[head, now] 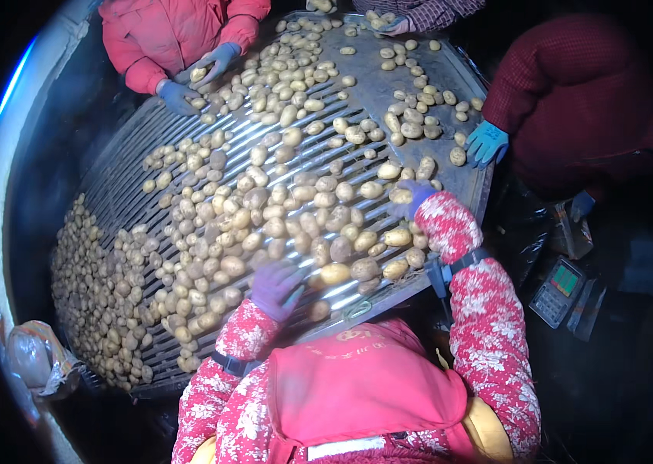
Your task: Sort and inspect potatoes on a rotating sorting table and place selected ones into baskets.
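Many potatoes [232, 265] lie over a slatted metal sorting table [355, 152], loosely spread near me and heaped at its lower left end. My left hand [277, 290], in a purple glove, is low over the near slats beside the potatoes. Its fingers look blurred, and I cannot tell whether anything is under them. On the right, my right hand [412, 197], also gloved, has its fingers around a yellowish potato [400, 195] near the edge of the flat metal plate.
Across the table, a person in a pink jacket [164, 40] handles potatoes with gloved hands; another's checked sleeve [442, 13] is beyond. At right, a person in dark red [576, 98] rests a gloved hand near the rim. A weighing-scale display [558, 290] stands lower right.
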### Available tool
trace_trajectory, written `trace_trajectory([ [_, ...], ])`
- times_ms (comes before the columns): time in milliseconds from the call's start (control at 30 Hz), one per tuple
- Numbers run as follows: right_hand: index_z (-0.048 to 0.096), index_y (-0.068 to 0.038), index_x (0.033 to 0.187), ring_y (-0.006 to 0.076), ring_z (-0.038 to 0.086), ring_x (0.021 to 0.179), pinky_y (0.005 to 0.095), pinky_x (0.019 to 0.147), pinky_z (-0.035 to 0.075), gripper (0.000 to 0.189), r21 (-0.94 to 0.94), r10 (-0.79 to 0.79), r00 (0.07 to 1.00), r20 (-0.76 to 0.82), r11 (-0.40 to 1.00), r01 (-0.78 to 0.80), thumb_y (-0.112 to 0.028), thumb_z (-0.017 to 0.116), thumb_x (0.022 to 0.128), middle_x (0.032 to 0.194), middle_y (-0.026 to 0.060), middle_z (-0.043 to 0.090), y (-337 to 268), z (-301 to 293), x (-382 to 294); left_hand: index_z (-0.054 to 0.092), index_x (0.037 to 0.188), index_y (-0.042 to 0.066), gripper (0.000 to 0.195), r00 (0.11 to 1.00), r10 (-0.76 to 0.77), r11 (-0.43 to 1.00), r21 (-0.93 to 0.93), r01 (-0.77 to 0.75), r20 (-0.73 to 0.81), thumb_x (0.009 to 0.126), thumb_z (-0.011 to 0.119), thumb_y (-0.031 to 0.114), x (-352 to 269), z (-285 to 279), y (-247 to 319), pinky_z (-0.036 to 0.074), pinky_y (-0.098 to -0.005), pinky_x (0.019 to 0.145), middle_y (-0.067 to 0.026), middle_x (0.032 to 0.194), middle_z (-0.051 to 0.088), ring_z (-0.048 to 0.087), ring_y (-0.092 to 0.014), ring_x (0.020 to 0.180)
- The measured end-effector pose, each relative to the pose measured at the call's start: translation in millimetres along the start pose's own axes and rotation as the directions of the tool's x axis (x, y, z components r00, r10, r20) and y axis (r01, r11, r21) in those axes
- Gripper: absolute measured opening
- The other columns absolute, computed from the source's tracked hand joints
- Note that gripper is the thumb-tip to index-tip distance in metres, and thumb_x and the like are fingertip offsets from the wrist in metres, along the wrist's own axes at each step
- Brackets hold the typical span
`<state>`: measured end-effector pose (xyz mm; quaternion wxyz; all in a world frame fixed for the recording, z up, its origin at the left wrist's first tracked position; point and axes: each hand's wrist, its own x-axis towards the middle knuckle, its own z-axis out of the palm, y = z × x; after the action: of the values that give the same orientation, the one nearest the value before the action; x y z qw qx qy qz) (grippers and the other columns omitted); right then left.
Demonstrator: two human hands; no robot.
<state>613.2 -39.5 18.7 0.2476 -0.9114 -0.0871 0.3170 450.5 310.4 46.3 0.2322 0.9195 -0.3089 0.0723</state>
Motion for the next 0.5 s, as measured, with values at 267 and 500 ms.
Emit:
trace_trajectory([
  [267,0.051,0.000,0.130,0.0299,0.055,0.116,0.0391,0.100,0.045,0.084,0.049,0.011,0.972,-0.233,0.999,0.000,-0.047,0.084,0.068,0.126,0.0198,0.055,57.2,46.5,29.1,0.064,0.106,0.009,0.032,0.990,-0.076,0.997,-0.031,0.073,-0.120,0.074,0.068,0.012,-37.2,-25.5,3.5,0.047,-0.0464,0.083,-0.0105,0.100,0.065,0.061,-0.032,0.093],
  [500,0.057,-0.004,0.119,0.0219,0.062,0.087,0.0352,0.079,0.053,0.053,0.864,0.188,0.945,-0.269,0.481,0.150,-0.045,0.065,0.087,0.107,0.0097,0.063,55.2,60.0,7.2,0.065,0.118,0.010,0.040,0.975,-0.144,0.939,-0.287,0.189,0.172,0.078,0.071,0.012,-24.5,-36.5,7.0,0.045,-0.0418,0.094,-0.0114,0.119,0.063,0.058,-0.031,0.108],
])
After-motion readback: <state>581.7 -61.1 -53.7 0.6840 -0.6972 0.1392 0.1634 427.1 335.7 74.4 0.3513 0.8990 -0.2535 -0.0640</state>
